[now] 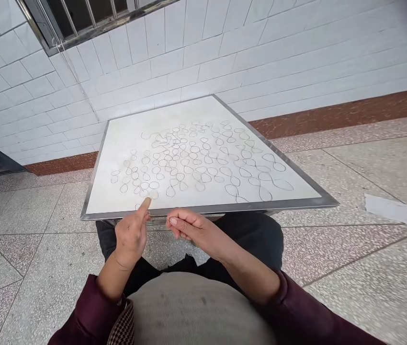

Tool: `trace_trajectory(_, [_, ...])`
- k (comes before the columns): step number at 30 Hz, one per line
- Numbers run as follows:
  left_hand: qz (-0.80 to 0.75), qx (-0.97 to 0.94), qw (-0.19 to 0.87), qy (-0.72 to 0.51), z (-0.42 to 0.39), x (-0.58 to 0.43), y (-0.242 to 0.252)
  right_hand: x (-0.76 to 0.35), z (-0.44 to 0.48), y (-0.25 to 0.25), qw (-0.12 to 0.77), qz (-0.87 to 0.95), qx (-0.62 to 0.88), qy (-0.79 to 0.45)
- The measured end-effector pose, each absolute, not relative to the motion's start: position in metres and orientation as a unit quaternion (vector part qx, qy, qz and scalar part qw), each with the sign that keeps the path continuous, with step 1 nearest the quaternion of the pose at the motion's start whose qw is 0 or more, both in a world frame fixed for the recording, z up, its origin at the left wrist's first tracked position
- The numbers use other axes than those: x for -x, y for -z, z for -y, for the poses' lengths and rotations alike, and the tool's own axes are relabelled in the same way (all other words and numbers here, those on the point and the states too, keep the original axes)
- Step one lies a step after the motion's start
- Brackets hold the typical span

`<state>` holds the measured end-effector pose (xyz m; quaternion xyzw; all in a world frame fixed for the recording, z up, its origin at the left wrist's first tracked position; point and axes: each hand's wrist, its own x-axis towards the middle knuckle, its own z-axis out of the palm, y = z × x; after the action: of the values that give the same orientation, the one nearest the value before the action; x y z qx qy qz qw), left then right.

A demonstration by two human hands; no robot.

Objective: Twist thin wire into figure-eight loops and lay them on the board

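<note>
Many thin dark loops (185,169), most shaped like a figure eight and looking like fine wire or thread, lie scattered over a white board (124,139) with a grey metal rim. My left hand (131,237) is at the board's near edge, one finger pointing up over the rim and the other fingers curled in. Part of a loop shows just behind that finger. Close by on the right, my right hand (189,225) is closed, its thumb pressed against the bent forefinger. Anything pinched in either hand is too fine to make out.
The board rests above my knees (257,235), near a white tiled wall (189,52). A barred window (88,14) is at the upper left. On the speckled floor (333,177) at the right lies a white strip (388,209).
</note>
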<state>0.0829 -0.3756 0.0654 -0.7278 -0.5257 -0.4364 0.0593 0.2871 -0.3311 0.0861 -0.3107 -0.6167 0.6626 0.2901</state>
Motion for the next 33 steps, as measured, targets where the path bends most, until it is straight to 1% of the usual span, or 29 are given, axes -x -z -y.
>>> trace_trajectory(2, [0.556, 0.691, 0.001, 0.461, 0.375, -0.088, -0.064, -0.283, 0.332, -0.083, 0.311, 0.600, 0.298, -0.674])
trace_trajectory(4, [0.573, 0.657, -0.044, 0.489, 0.375, -0.094, -0.063, -0.278, 0.333, -0.079, 0.341, 0.610, 0.280, -0.658])
trace_trajectory(7, [0.572, 0.636, -0.059, 0.515, 0.374, -0.097, -0.061, -0.272, 0.334, -0.073, 0.359, 0.633, 0.271, -0.630])
trace_trajectory(10, [0.551, 0.661, 0.011, 0.509, 0.371, -0.093, -0.062, -0.268, 0.337, -0.067, 0.373, 0.639, 0.287, -0.608])
trace_trajectory(14, [0.516, 0.682, 0.153, 0.496, 0.363, -0.087, -0.066, -0.263, 0.342, -0.063, 0.438, 0.689, 0.307, -0.489])
trace_trajectory(16, [0.511, 0.670, 0.179, 0.508, 0.359, -0.088, -0.067, -0.260, 0.344, -0.064, 0.451, 0.717, 0.311, -0.431])
trace_trajectory(17, [0.507, 0.666, 0.167, 0.521, 0.358, -0.089, -0.067, -0.259, 0.345, -0.065, 0.453, 0.730, 0.312, -0.406])
trace_trajectory(19, [0.502, 0.647, 0.094, 0.566, 0.359, -0.094, -0.067, -0.256, 0.347, -0.066, 0.450, 0.755, 0.312, -0.360])
trace_trajectory(22, [0.512, 0.559, -0.093, 0.646, 0.363, -0.105, -0.068, -0.253, 0.347, -0.063, 0.436, 0.786, 0.304, -0.315])
trace_trajectory(24, [0.505, 0.501, -0.206, 0.671, 0.368, -0.112, -0.071, -0.253, 0.346, -0.060, 0.430, 0.793, 0.308, -0.302])
trace_trajectory(26, [0.481, 0.471, -0.287, 0.682, 0.372, -0.116, -0.074, -0.253, 0.344, -0.056, 0.426, 0.796, 0.320, -0.287])
trace_trajectory(29, [0.448, 0.434, -0.363, 0.692, 0.374, -0.117, -0.076, -0.254, 0.340, -0.053, 0.418, 0.807, 0.329, -0.256])
trace_trajectory(33, [0.455, 0.351, -0.403, 0.712, 0.370, -0.118, -0.078, -0.256, 0.338, -0.052, 0.417, 0.822, 0.329, -0.204])
